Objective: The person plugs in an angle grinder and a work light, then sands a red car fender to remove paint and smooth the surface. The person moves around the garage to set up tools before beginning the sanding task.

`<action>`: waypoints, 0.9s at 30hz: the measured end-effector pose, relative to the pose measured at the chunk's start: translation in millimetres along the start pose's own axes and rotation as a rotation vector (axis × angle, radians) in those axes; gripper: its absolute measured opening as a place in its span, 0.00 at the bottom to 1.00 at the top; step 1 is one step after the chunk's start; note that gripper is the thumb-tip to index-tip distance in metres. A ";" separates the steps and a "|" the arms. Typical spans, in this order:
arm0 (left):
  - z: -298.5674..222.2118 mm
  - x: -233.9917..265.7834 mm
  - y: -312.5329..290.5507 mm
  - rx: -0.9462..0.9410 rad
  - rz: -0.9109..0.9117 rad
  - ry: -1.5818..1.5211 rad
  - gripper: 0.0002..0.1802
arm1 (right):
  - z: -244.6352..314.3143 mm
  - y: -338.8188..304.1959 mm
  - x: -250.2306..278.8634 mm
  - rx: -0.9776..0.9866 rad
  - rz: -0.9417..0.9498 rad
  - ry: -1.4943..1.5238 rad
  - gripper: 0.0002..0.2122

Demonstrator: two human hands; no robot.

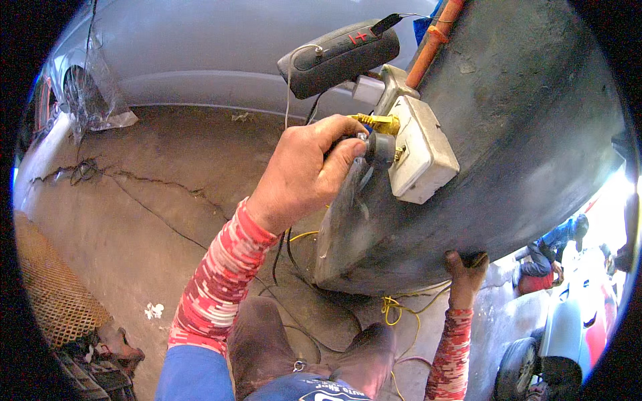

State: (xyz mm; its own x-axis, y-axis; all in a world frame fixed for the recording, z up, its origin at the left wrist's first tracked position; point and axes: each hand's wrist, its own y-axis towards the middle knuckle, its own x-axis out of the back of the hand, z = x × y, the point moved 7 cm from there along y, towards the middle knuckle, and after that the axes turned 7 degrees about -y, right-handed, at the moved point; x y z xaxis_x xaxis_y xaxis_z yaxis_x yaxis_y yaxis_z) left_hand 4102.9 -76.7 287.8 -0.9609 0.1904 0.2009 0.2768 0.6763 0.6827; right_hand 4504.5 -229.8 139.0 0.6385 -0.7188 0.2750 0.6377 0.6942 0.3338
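My left hand pinches a dark round plug between thumb and fingers, right at the face of a pale, worn outlet box. Just above the plug, a yellow plug sits in the same box. The box is fixed to a dark grey pillar. My right hand is at the pillar's lower right edge with its fingers curled. A small dark shape shows at those fingers, too shaded to name.
A black cylindrical speaker hangs above the box, beside an orange conduit. Behind is a silver car panel. Black cords and a yellow cord lie on the floor. At right, a person crouches near a car. Rusty mesh is at left.
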 end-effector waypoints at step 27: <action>-76.7 -75.6 -81.9 -0.639 -0.141 -0.144 0.26 | 51.1 -24.8 24.3 -0.120 0.152 0.199 0.14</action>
State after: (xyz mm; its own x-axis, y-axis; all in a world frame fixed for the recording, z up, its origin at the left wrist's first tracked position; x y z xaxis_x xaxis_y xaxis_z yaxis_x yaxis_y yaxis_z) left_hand 4153.4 -201.1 270.6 -0.9670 0.2545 0.0140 0.0552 0.1556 0.9863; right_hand 4482.2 -266.4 183.4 0.7954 -0.5925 0.1277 0.5668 0.8017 0.1896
